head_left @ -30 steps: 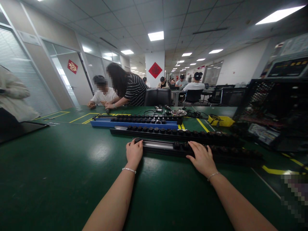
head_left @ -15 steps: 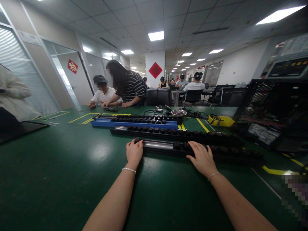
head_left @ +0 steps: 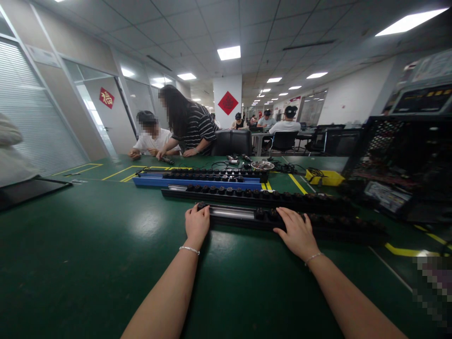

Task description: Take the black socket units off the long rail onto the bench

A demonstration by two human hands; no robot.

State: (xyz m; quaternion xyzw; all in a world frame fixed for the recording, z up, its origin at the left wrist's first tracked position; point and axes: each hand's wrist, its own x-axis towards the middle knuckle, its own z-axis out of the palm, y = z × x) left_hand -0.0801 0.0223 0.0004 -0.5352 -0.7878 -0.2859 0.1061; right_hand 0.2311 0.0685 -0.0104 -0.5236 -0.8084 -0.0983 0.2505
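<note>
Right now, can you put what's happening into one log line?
left grip: on near black rail, left end; right grip: on same rail; beyond: second black rail, blue rail; under: green table

My left forearm [head_left: 165, 287] and right forearm [head_left: 348, 292] are bare as far as they show, each ringed at the wrist by a single band: a pale, silvery left bracelet [head_left: 189, 249] that appears beaded, below my bare left hand [head_left: 197, 225], and a thinner silvery right bracelet [head_left: 313, 257], its detail too small to make out, below my bare right hand [head_left: 297, 231].
</note>
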